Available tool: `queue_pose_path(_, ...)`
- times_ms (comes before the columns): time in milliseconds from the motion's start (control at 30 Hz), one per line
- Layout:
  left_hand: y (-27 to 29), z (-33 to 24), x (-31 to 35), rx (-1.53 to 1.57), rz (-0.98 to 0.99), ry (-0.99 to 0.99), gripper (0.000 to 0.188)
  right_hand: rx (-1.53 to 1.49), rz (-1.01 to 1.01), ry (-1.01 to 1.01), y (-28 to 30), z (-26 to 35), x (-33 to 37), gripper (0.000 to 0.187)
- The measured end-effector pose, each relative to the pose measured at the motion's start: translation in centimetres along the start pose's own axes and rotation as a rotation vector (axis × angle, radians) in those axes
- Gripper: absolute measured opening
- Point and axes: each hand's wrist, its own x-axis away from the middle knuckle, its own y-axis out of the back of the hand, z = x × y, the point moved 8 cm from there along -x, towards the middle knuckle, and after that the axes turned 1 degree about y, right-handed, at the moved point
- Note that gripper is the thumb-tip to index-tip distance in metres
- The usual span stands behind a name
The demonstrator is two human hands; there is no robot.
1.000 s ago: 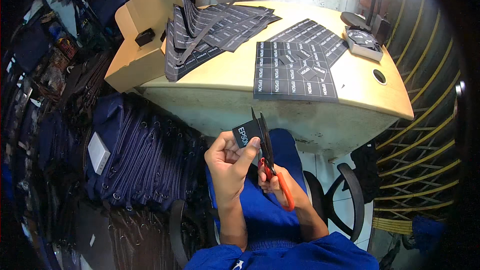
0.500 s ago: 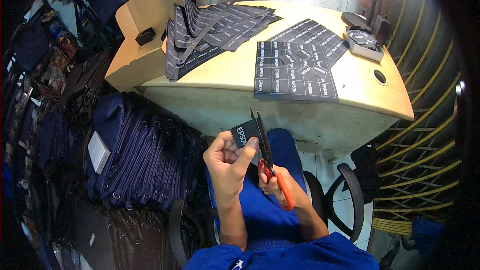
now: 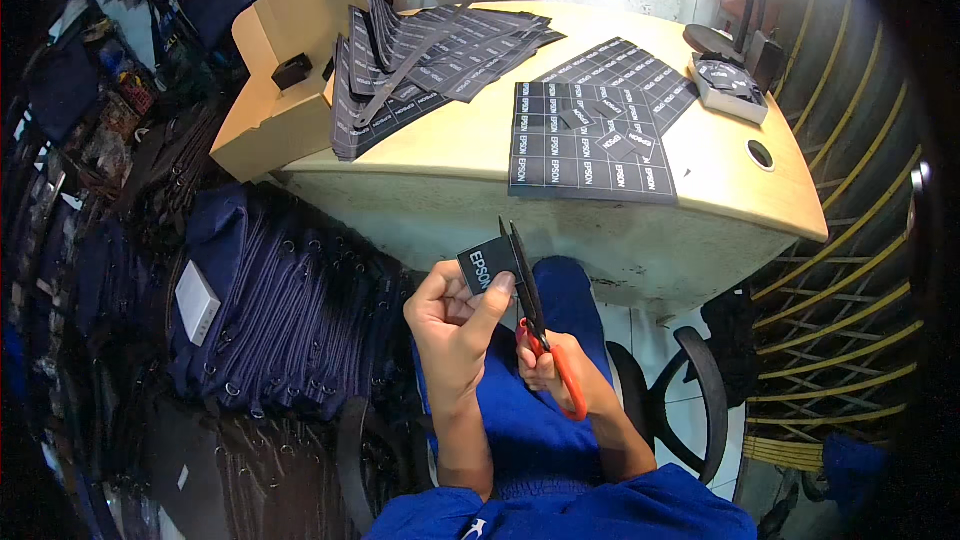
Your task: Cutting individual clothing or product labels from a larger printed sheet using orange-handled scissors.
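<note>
Between thumb and fingers, my left hand (image 3: 452,318) pinches a small black label (image 3: 482,264) with pale lettering. My right hand (image 3: 552,364) grips scissors (image 3: 570,382) with red-orange handles and dark blades. The blades point away from me, slightly parted at the tips, and lie along the label's right edge. Both hands are above my lap, in front of the table. On the tabletop, a printed black sheet (image 3: 545,172) marked off into labels lies near the front edge, with several loose cut labels (image 3: 618,146) on top of it.
More printed sheets (image 3: 470,75) are heaped at the table's left, with a long dark strip across them. Beside them stands an open cardboard box (image 3: 270,135). A small white tray (image 3: 735,105) of cut labels sits at the right. Dark blue bags (image 3: 290,310) are stacked left of me.
My left hand and the label have shifted very slightly left. The scissors' blades have moved a touch with them; the rest looks the same.
</note>
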Motion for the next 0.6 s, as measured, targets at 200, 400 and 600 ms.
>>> queue_pose_path(200,0.00,-0.24,-0.02,0.006,0.000,-0.018,0.013,-0.012,0.005,-0.003,-0.13,0.03,0.04,0.021)
queue_pose_path(400,0.08,-0.11,-0.02,0.010,0.006,-0.013,0.014,-0.008,0.009,-0.022,-0.11,0.16,0.11,0.020)
queue_pose_path(600,0.18,-0.26,0.00,0.015,0.003,-0.011,0.014,0.031,0.001,-0.010,-0.13,0.08,0.05,0.023)
